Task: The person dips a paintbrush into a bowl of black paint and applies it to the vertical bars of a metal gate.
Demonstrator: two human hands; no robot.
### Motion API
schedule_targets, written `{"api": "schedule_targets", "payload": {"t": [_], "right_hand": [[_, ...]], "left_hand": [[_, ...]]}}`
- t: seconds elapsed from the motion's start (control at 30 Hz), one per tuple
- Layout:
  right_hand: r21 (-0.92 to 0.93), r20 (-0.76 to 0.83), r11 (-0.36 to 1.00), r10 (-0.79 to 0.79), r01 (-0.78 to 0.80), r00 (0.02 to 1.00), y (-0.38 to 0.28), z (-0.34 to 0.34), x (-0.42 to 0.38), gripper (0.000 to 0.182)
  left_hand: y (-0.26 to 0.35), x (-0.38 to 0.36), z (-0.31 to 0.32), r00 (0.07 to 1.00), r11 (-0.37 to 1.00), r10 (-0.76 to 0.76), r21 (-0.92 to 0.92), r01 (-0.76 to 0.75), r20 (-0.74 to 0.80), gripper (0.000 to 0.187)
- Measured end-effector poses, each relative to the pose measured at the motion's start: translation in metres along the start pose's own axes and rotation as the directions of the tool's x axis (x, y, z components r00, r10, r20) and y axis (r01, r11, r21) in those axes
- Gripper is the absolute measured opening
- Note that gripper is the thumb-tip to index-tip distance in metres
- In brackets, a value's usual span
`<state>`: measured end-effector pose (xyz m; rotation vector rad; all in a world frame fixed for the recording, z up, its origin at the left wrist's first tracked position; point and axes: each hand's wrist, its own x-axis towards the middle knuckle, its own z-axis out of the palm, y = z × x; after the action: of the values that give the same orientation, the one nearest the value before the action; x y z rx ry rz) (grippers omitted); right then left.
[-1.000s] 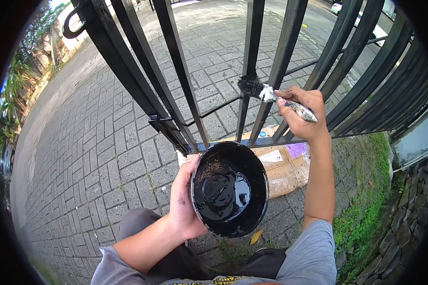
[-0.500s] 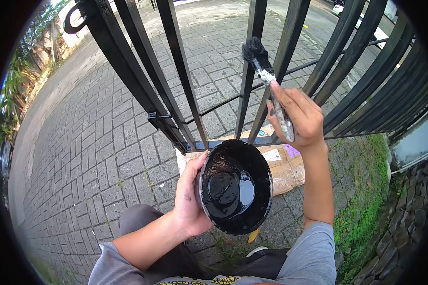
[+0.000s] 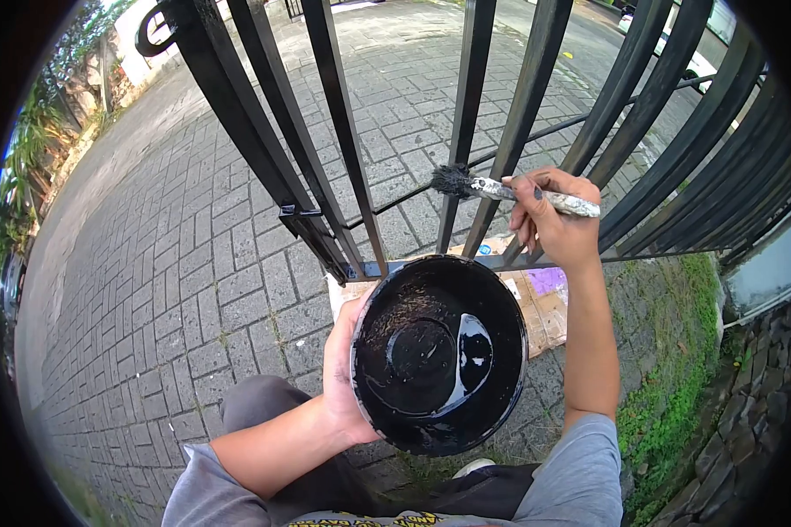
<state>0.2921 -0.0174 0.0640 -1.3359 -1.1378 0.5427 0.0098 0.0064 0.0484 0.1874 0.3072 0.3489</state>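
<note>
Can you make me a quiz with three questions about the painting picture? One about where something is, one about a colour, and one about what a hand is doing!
1. Where are the brush bristles?
A. against a gate bar
B. in the bowl
C. on the ground

2. What colour is the paint in the bowl?
A. white
B. black
C. green

3. What does the left hand do?
A. hangs free
B. holds the bowl
C. grips a bar

Answers:
1 A: the paintbrush in the right hand touches a gate bar.
2 B: the bowl shines black.
3 B: the left hand has its grip on the rim.
</note>
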Motion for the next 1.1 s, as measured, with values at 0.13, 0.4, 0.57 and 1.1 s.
{"api": "schedule_targets", "payload": {"t": [0.13,0.4,0.57,1.1], "right_hand": [[0.171,0.009,0.984,-0.056,0.054,0.998,-0.003,0.009,0.021,0.034],[0.171,-0.193,0.962,-0.18,0.213,0.965,0.012,-0.013,0.037,0.044],[0.091,-0.291,0.969,-0.196,0.231,0.937,0.02,-0.013,0.026,0.043],[-0.322,0.081,0.804,-0.502,0.499,0.861,0.031,0.004,0.017,0.013]], "left_hand": [[-0.004,0.001,0.0,0.998,1.0,0.013,0.01,-0.013,-0.058,0.058],[-0.005,0.002,0.003,0.99,0.999,-0.019,0.042,0.025,-0.14,0.057],[-0.005,0.0,0.002,0.998,1.0,-0.008,0.015,0.009,-0.059,0.056],[-0.004,-0.004,0.002,1.0,1.0,-0.012,-0.004,0.012,-0.02,0.056]]}}
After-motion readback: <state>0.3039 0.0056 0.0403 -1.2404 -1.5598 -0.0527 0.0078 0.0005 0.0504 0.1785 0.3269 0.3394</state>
